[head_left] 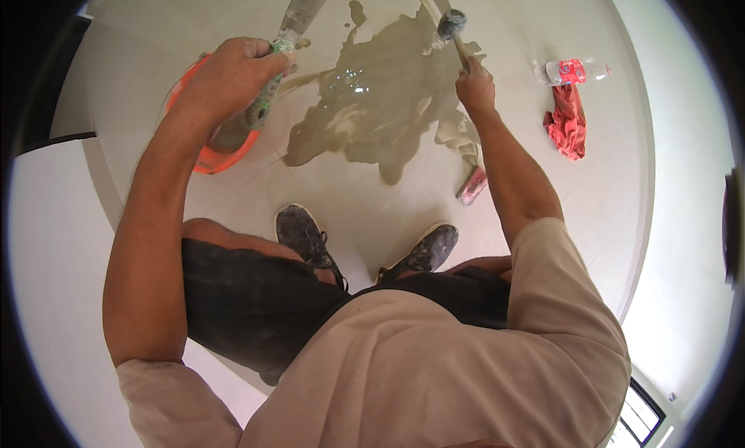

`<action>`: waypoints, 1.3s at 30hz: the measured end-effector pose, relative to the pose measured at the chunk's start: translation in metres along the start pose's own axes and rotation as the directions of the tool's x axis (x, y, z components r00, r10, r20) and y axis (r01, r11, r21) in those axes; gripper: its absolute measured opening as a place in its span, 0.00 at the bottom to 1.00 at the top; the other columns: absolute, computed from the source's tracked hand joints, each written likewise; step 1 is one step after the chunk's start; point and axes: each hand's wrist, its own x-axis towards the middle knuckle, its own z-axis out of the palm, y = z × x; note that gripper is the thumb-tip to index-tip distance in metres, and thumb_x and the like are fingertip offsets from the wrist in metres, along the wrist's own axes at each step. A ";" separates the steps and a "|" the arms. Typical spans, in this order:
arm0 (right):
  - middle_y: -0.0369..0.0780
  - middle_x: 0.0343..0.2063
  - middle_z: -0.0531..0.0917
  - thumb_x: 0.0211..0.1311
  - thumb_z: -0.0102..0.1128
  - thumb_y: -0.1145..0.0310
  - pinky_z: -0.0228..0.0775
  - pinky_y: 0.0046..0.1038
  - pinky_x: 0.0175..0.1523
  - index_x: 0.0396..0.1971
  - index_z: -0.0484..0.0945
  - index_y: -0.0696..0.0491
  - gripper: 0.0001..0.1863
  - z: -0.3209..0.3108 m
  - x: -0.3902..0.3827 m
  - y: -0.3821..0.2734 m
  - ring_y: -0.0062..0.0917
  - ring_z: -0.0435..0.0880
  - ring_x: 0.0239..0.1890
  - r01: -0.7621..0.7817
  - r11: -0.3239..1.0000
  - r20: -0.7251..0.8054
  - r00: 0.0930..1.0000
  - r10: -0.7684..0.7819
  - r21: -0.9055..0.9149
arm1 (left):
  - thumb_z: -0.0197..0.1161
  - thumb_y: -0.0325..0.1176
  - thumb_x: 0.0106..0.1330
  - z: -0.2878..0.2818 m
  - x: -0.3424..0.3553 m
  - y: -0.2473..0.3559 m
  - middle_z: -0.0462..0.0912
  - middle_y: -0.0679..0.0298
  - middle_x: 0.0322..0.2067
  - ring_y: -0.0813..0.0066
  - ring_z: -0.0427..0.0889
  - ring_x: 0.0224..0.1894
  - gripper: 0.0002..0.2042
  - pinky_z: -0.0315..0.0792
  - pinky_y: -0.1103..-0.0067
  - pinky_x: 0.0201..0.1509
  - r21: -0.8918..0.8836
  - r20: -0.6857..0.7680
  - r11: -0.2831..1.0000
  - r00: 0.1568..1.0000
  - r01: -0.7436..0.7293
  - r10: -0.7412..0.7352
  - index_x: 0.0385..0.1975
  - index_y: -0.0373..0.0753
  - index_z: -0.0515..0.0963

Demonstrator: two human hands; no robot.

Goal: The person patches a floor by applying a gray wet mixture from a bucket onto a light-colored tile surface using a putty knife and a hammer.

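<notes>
My left hand [244, 71] is closed around the stained, green-speckled handle of a putty knife [304, 9], its flat metal blade pointing away from me. Partly hidden behind that hand and forearm, an orange bucket [211, 162] stands on the floor. Further right, my right hand [475, 87] grips the wooden handle of a tool with a dark, rounded head [452, 23]. This head is over the far right part of a wet, grey-brown puddle [372, 98] spread on the floor; whether it touches the surface I cannot tell.
A clear plastic bottle [573, 71] with a red label lies at the right, beside a crumpled red cloth or wrapper [568, 122]. Near the puddle's right edge lies a red-pink object [472, 186]. My shoes [306, 234] stand on the near side. Pale walls [683, 137] curve around.
</notes>
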 end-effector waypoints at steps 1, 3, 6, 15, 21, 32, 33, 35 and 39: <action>0.54 0.48 0.84 0.66 0.57 0.68 0.76 0.48 0.55 0.62 0.74 0.46 0.24 0.006 -0.002 0.007 0.52 0.83 0.50 0.069 0.997 -0.149 0.987 -0.063 0.034 | 0.61 0.47 0.68 0.001 0.002 0.002 0.84 0.61 0.33 0.72 0.80 0.37 0.22 0.72 0.73 0.45 -0.004 0.001 1.000 1.000 -0.004 0.004 0.42 0.30 0.83; 0.55 0.45 0.85 0.65 0.57 0.67 0.77 0.49 0.54 0.63 0.74 0.46 0.24 0.008 0.001 0.012 0.52 0.84 0.49 0.141 0.988 -0.291 0.950 -0.118 0.061 | 0.61 0.48 0.68 0.001 0.005 0.005 0.84 0.60 0.34 0.71 0.80 0.37 0.22 0.73 0.73 0.46 0.030 0.025 0.999 0.999 -0.022 0.021 0.43 0.30 0.83; 0.54 0.49 0.84 0.66 0.56 0.68 0.76 0.49 0.55 0.65 0.72 0.45 0.26 0.004 0.006 0.004 0.52 0.83 0.51 0.013 0.999 0.020 1.000 -0.013 -0.030 | 0.61 0.48 0.68 -0.002 0.001 0.001 0.84 0.60 0.33 0.71 0.80 0.37 0.22 0.72 0.73 0.46 0.011 0.019 1.000 1.000 0.007 -0.007 0.42 0.30 0.83; 0.54 0.46 0.85 0.65 0.57 0.67 0.77 0.48 0.55 0.63 0.74 0.43 0.25 0.011 0.002 0.012 0.52 0.84 0.49 0.170 0.980 -0.298 0.946 -0.131 0.106 | 0.61 0.47 0.67 0.001 0.001 0.004 0.82 0.62 0.30 0.72 0.79 0.35 0.21 0.72 0.73 0.44 0.030 -0.002 0.999 1.000 -0.031 0.031 0.40 0.31 0.83; 0.53 0.47 0.85 0.65 0.56 0.68 0.77 0.48 0.55 0.62 0.75 0.43 0.24 0.007 0.006 0.019 0.52 0.84 0.50 0.166 0.983 -0.287 0.948 -0.137 0.079 | 0.61 0.44 0.67 0.005 0.002 0.006 0.82 0.63 0.29 0.74 0.78 0.31 0.19 0.72 0.74 0.39 -0.002 -0.004 0.999 0.999 -0.047 0.047 0.39 0.31 0.83; 0.53 0.46 0.86 0.65 0.56 0.68 0.76 0.47 0.56 0.62 0.76 0.45 0.24 0.006 0.003 0.016 0.51 0.84 0.51 0.078 0.996 -0.176 0.982 -0.068 0.051 | 0.61 0.45 0.67 0.003 0.002 0.004 0.82 0.63 0.31 0.73 0.79 0.33 0.20 0.72 0.73 0.41 0.024 0.003 1.000 1.000 0.014 -0.014 0.41 0.31 0.83; 0.53 0.46 0.86 0.65 0.56 0.68 0.76 0.47 0.56 0.62 0.76 0.45 0.24 0.006 0.004 0.013 0.51 0.84 0.51 0.074 0.996 -0.175 0.982 -0.063 0.053 | 0.61 0.46 0.67 0.003 0.002 0.004 0.83 0.62 0.32 0.73 0.80 0.34 0.20 0.73 0.73 0.42 0.014 -0.002 1.000 1.000 -0.012 0.012 0.41 0.31 0.83; 0.52 0.47 0.86 0.64 0.56 0.69 0.76 0.48 0.56 0.61 0.75 0.46 0.24 0.002 0.010 0.004 0.51 0.84 0.50 0.084 0.996 -0.092 0.992 -0.083 0.015 | 0.61 0.46 0.68 0.000 -0.001 0.004 0.83 0.62 0.32 0.72 0.80 0.35 0.20 0.73 0.73 0.43 0.028 0.032 0.999 0.999 0.017 -0.018 0.42 0.31 0.83; 0.52 0.46 0.86 0.64 0.56 0.68 0.75 0.49 0.56 0.59 0.77 0.46 0.22 0.009 0.003 0.002 0.51 0.84 0.50 0.014 0.999 -0.110 0.994 -0.011 0.032 | 0.61 0.47 0.68 0.002 0.000 0.003 0.84 0.62 0.33 0.72 0.80 0.35 0.21 0.73 0.72 0.44 0.004 0.014 1.000 1.000 -0.008 0.008 0.42 0.31 0.84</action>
